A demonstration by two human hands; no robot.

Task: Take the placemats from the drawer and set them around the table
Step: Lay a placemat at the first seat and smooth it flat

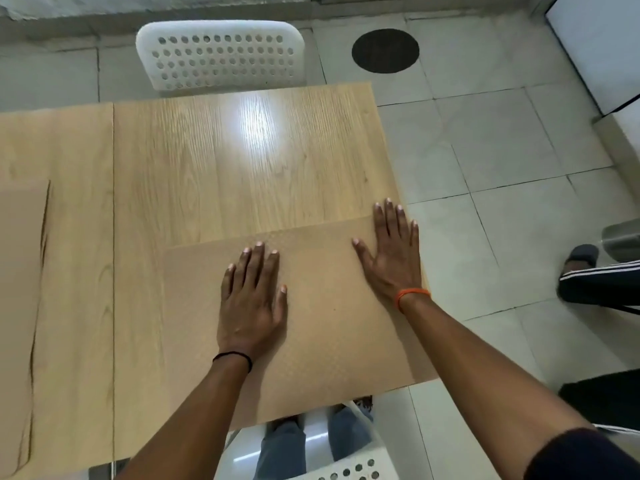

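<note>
Both hands lie flat, fingers straight and spread, palms down on 1 tan mat (pixel 322 306) at the near right corner of the table (pixel 207 161). The left hand (pixel 251 299) presses the mat near its middle, with a black band (pixel 232 358) on its wrist. The right hand (pixel 391 251) presses the mat's far right part, its fingertips reaching just past the mat's far edge onto the wood and its little finger at the table's right edge; an orange band (pixel 412 295) circles that wrist. The mat's near edge runs along the table edge closest to the person, below both wrists. A 2nd mat (pixel 20 306) lies well to the left of the left hand, cut off by the picture's edge, with a dark crease down its right side. Beyond the fingertips, across the table, stands a white chair (pixel 220 55) with a holed back. Another white chair (pixel 346 469) sits below the forearms, with the person's legs showing behind it. To the right of the right hand, on the tiled floor (pixel 485 168), another person's foot in a dark sandal (pixel 581 258) is in view, and a dark round spot (pixel 385 50) marks the floor far ahead.
</note>
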